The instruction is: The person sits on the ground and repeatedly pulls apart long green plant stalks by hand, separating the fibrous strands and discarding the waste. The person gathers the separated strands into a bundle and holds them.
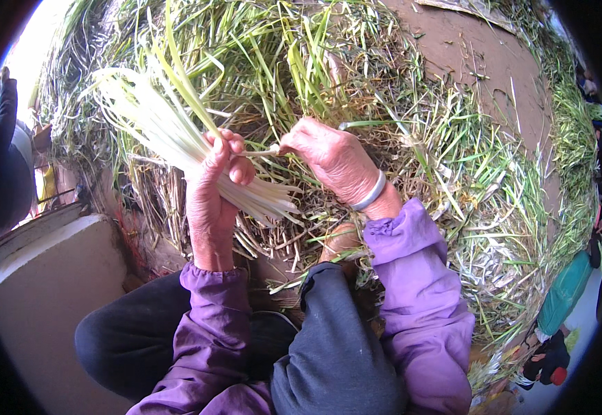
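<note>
My left hand [213,187] is closed around a bunch of pale, leafy stalks [171,135], perhaps blanched garlic shoots. Their white leaves fan out to the upper left, and the cut-looking stem ends [264,199] stick out at the lower right. One yellow-green leaf [189,104] rises apart from the bunch by my left thumb. Between the two hands runs a thin stalk [254,153], held at its far end by the fingertips of my right hand [329,155]. The curled fingers hide that tip. A pale bangle [372,193] circles my right wrist.
Loose green stalks [259,57] are heaped ahead, with dry trimmings [301,233] near my foot [340,241]. Brown ground [487,78] shows at the upper right. A low wall [57,259] stands on the left. At the right rim are people [547,358] and a teal bundle or garment [565,290].
</note>
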Demonstrator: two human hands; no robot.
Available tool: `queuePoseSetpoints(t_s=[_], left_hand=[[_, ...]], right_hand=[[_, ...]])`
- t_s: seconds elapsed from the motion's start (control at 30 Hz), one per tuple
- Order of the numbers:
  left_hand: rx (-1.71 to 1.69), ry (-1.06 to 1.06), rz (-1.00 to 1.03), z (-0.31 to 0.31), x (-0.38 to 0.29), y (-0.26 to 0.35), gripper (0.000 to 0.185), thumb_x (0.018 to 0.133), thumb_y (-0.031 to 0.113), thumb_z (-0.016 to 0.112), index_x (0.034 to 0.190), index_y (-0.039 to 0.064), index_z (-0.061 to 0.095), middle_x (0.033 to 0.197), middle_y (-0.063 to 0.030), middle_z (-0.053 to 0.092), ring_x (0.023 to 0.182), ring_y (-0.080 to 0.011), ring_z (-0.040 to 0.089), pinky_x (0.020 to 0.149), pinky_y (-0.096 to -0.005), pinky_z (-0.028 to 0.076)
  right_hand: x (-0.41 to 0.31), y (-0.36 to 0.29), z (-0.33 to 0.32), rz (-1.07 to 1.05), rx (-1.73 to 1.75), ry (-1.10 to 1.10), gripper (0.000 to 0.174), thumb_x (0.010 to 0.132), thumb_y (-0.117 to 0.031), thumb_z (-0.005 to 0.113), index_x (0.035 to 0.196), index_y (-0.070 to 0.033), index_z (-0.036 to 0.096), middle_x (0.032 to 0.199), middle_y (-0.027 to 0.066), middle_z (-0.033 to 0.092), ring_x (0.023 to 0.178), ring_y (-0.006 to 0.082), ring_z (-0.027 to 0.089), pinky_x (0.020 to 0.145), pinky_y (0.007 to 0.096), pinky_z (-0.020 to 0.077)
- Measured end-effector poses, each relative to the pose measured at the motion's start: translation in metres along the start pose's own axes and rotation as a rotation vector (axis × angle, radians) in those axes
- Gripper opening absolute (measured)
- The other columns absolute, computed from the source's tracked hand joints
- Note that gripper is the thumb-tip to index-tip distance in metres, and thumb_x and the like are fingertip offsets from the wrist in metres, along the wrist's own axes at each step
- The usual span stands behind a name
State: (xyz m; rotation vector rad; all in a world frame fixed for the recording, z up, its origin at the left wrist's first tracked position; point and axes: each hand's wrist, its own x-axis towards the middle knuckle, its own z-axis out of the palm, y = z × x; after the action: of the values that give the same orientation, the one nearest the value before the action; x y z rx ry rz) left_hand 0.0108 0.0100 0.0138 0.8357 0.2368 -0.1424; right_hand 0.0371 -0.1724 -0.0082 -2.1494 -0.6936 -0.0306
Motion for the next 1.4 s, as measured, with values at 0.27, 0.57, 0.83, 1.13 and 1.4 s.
queuePoseSetpoints(t_s=[0.27,0.57,0.83,1.13,1.4], left_hand=[[0.01,0.006,-0.011,0.002,0.003,-0.003,0.022,0.082,0.013,0.061,0.099,0.005,0.049,0.083,-0.0069,0.052,0.056,-0.0091,0.046,0.052,-0.0229,0.039],[0.026,0.035,0.043,0.01,-0.001,-0.01,0.021,0.082,0.012,0.061,0.098,0.006,0.05,0.081,-0.0067,0.052,0.057,-0.009,0.045,0.055,-0.0242,0.039],[-0.014,0.057,0.067,0.017,-0.004,-0.014,0.018,0.083,0.012,0.06,0.097,0.006,0.05,0.079,-0.0061,0.052,0.057,-0.0091,0.045,0.055,-0.0253,0.039],[0.037,0.039,0.081,0.026,-0.007,-0.02,0.017,0.083,0.013,0.059,0.095,0.005,0.051,0.08,-0.0079,0.052,0.058,-0.0105,0.046,0.056,-0.0264,0.041],[0.055,0.052,0.132,0.027,-0.007,-0.008,0.015,0.085,0.014,0.057,0.095,0.005,0.05,0.078,-0.0056,0.052,0.057,-0.0094,0.045,0.054,-0.0243,0.039]], right_hand=[[-0.008,0.002,0.017,-0.028,-0.067,0.103,0.025,0.078,-0.006,0.052,0.102,-0.014,0.058,0.094,0.004,0.055,0.073,0.0205,0.061,0.061,0.0304,0.0512],[-0.021,0.006,0.008,-0.01,0.022,0.103,0.018,0.074,-0.001,0.062,0.092,-0.004,0.06,0.076,0.0096,0.055,0.069,0.0254,0.059,0.058,0.0304,0.0485],[-0.028,0.005,0.007,0.102,0.38,0.23,0.012,0.076,-0.001,0.061,0.088,-0.004,0.061,0.073,0.0096,0.054,0.063,0.0256,0.057,0.055,0.0307,0.0465],[-0.032,0.002,-0.015,0.035,-0.116,0.139,0.021,0.069,0.001,0.054,0.09,-0.005,0.056,0.079,0.0102,0.053,0.071,0.0275,0.059,0.059,0.0339,0.0492],[-0.073,0.049,-0.03,0.216,-0.271,0.172,0.012,0.076,0.002,0.05,0.086,-0.001,0.057,0.08,0.012,0.055,0.071,0.0263,0.058,0.061,0.0322,0.0488]])
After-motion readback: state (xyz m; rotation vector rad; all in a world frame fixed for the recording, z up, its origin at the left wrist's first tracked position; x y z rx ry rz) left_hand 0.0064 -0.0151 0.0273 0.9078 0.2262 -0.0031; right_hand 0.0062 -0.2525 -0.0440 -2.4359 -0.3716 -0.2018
